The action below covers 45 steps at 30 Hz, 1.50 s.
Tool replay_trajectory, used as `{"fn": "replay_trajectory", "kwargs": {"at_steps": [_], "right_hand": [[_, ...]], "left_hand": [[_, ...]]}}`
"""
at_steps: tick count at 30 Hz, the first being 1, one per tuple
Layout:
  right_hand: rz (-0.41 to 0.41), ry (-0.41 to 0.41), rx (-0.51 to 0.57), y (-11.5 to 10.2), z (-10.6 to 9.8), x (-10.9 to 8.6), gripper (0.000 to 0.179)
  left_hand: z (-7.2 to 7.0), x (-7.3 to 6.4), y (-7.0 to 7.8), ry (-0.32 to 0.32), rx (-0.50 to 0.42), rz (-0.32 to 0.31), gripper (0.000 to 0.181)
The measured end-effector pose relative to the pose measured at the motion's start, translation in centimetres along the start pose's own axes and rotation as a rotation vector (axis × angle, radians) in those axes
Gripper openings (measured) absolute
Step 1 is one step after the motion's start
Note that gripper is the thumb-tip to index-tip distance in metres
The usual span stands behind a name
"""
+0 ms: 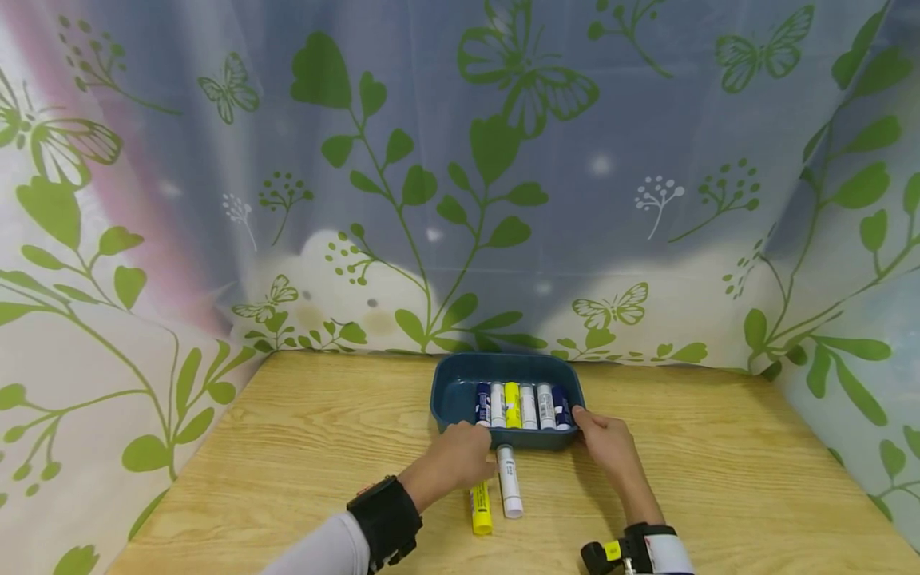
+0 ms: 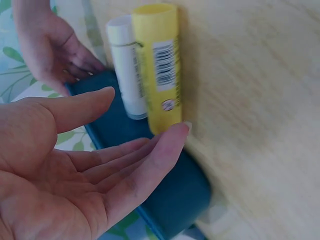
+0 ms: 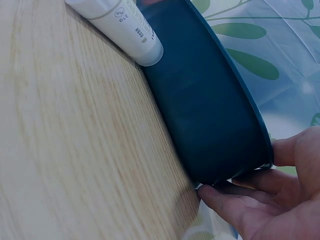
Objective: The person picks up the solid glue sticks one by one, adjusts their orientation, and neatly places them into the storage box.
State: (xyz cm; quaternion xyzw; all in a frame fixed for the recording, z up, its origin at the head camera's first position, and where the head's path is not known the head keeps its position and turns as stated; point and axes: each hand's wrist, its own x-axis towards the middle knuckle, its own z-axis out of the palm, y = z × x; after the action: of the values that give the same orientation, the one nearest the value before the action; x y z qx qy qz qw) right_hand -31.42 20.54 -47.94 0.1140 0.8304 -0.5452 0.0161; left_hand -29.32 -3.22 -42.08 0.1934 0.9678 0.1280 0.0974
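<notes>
A dark teal tray (image 1: 454, 397) holds a row of several glue sticks, dark blue, white and yellow (image 1: 513, 405). My right hand (image 1: 609, 447) grips the tray's front right corner, thumb at the rim and fingers against the outer wall in the right wrist view. My left hand (image 1: 460, 455) is by the tray's front left edge; in the left wrist view its fingers are extended, thumb apart, with nothing between them. In front of the tray lie a white glue stick (image 1: 509, 483) and a yellow glue stick (image 1: 481, 511), the latter partly hidden by my left hand.
The tray stands on a wood-grain table (image 1: 338, 423), close to its back edge. Behind and at both sides hangs a curtain (image 1: 402, 239) printed with green leaves and butterflies. A strapped device (image 1: 386, 523) sits on my left wrist.
</notes>
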Motion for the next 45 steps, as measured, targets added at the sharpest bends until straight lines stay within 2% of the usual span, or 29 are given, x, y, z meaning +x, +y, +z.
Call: {"fn": "replay_trajectory", "kwargs": {"at_steps": [4,8,17,26,32,37,45], "right_hand": [[0.006,-0.003,0.007,0.0,0.0,0.0,0.065],[0.011,-0.009,0.019,0.0,0.0,0.0,0.066],[0.02,-0.01,-0.006,-0.1,0.0,0.0,0.066],[0.023,-0.012,-0.004,-0.1,0.0,0.0,0.067],[0.015,-0.01,0.015,0.0,0.0,0.0,0.066],[0.006,-0.003,0.016,0.0,0.0,0.0,0.066],[0.002,-0.002,0.018,0.1,0.0,0.0,0.066]], "left_hand": [[0.8,-0.3,-0.4,0.018,0.013,0.009,0.035],[1.2,-0.4,-0.6,0.015,0.004,-0.013,0.036],[1.6,-0.3,-0.6,0.06,0.023,-0.02,0.04],[0.8,-0.7,-0.3,-0.02,0.015,-0.097,0.038],[0.9,-0.7,-0.3,-0.046,0.043,-0.118,0.036],[1.2,-0.5,-0.3,-0.064,0.039,-0.121,0.035],[1.8,-0.4,-0.4,-0.058,0.054,-0.107,0.033]]}}
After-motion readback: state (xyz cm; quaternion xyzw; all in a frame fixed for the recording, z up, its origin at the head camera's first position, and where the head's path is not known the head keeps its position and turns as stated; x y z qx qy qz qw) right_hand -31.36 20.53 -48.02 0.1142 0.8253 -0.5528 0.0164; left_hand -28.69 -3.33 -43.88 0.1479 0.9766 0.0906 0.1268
